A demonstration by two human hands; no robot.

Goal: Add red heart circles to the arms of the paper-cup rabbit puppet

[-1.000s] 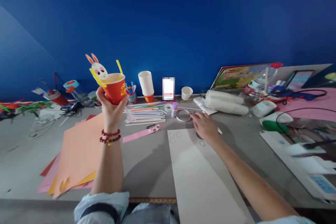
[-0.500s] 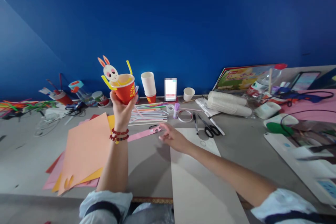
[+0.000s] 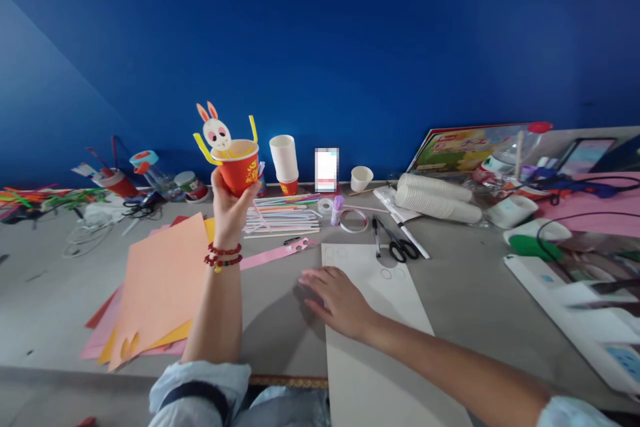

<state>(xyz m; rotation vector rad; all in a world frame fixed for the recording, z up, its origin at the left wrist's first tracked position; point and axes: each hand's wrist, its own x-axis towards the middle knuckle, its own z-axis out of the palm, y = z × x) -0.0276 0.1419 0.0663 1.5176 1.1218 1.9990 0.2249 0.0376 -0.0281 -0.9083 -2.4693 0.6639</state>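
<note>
Your table (image 3: 280, 320) carries a white sheet (image 3: 375, 387) that runs past the near edge, small circles drawn at its far end. Peach paper (image 3: 163, 287) tops the stack of colored sheets at left. White paper cups (image 3: 440, 200) lie nested on their sides, far right. Your hands are apart. Left hand (image 3: 233, 203): clamped around the lower part of the red cup (image 3: 243, 173), held up left of center, mouth up. Right hand (image 3: 337, 300): holds nothing, fingers loosely spread over the sheet's left edge; can't tell if it's touching. Straw pile (image 3: 283, 220) sits behind the pink strip (image 3: 270, 257). Scissors (image 3: 404, 250) at the sheet's far right corner. Rabbit head (image 3: 217, 135) sticks up at the cup rim. Pen (image 3: 376, 237) just left of the scissors.
</note>
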